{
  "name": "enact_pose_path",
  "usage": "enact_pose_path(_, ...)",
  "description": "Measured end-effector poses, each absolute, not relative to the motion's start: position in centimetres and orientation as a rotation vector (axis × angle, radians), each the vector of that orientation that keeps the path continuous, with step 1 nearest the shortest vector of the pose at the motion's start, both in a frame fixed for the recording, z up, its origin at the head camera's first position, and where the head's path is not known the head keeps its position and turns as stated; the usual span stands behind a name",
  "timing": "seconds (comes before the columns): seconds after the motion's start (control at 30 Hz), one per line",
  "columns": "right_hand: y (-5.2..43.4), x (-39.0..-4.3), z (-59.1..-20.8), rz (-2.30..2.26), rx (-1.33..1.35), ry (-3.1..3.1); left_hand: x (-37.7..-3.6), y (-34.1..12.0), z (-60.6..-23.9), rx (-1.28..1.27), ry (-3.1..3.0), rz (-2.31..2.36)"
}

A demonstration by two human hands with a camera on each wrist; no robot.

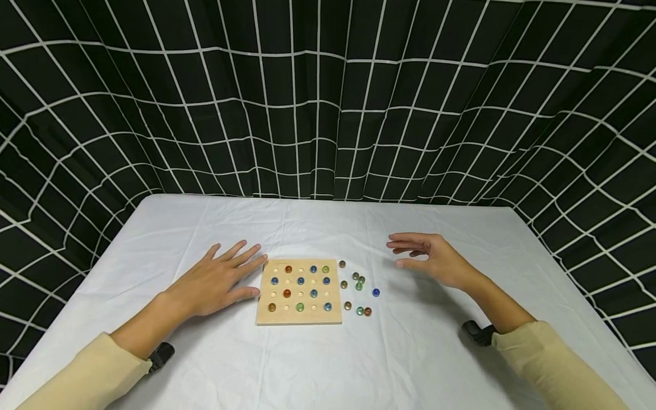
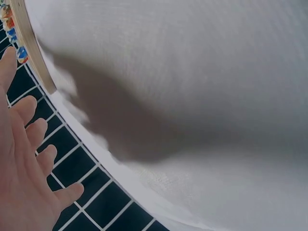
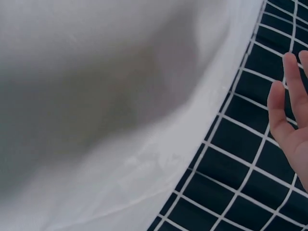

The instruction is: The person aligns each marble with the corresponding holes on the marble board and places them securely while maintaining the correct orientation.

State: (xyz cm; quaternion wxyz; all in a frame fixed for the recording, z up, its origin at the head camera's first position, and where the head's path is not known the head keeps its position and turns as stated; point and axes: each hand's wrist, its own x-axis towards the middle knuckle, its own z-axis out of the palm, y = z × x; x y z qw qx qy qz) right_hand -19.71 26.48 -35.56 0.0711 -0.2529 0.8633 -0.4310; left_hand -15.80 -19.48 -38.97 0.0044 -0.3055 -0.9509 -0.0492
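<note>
A light wooden board [image 1: 299, 318] with rows of round hollows lies on the white cloth. Several glass marbles in blue, green, red and amber sit in some hollows, such as a green marble [image 1: 299, 307]; other hollows hold none. At the board's left edge is my left hand [image 1: 217, 282], fingers spread; whether a fingertip touches the board I cannot tell. My right hand [image 1: 435, 259] hovers over the cloth to the right, its fingers loosely bent and holding nothing. Between it and the board lie several loose marbles, among them a dark blue marble [image 1: 376, 292].
A white cloth [image 1: 205, 364] with faint creases covers the table. Behind it and on both sides hangs a black curtain [image 1: 318, 125] with a white grid. Each wrist carries a dark strapped device, like the right one [image 1: 478, 333].
</note>
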Motion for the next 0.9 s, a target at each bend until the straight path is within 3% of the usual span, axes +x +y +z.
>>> enact_pose_path(0.9,23.6,-18.9,-37.9,-1.091,-0.800,2.375,-15.7,-19.1,-39.6,-1.056,-3.026,-0.219)
